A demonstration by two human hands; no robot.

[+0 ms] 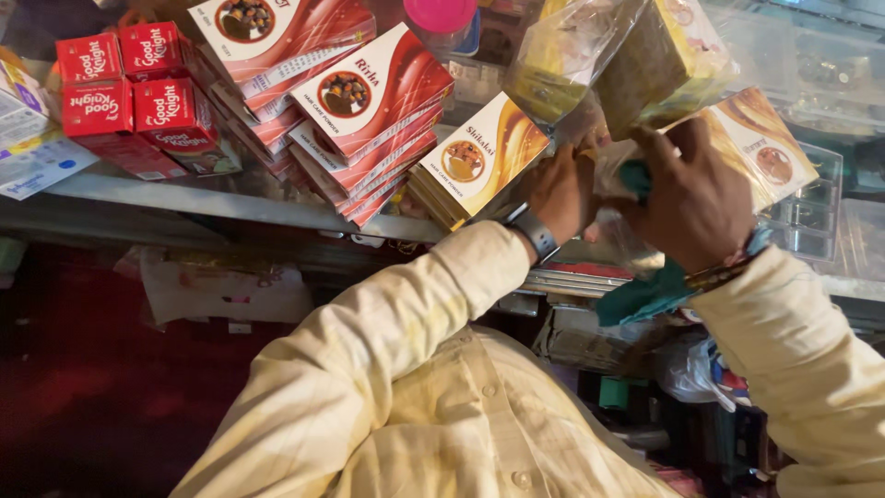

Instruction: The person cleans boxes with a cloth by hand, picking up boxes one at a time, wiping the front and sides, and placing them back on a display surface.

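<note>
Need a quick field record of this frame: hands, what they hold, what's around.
left hand: grips the clear plastic bag from below
right hand: on the same bag, teal cloth under the palm
bag contents: yellow boxes
left wrist: watch
shelf: red-and-white box stack, small red cartons, orange-and-white boxes

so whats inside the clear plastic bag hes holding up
Inside the bag are yellow boxes, at least two. Both hands, left and right, grip its lower part, so anything at the bottom is hidden.
</note>
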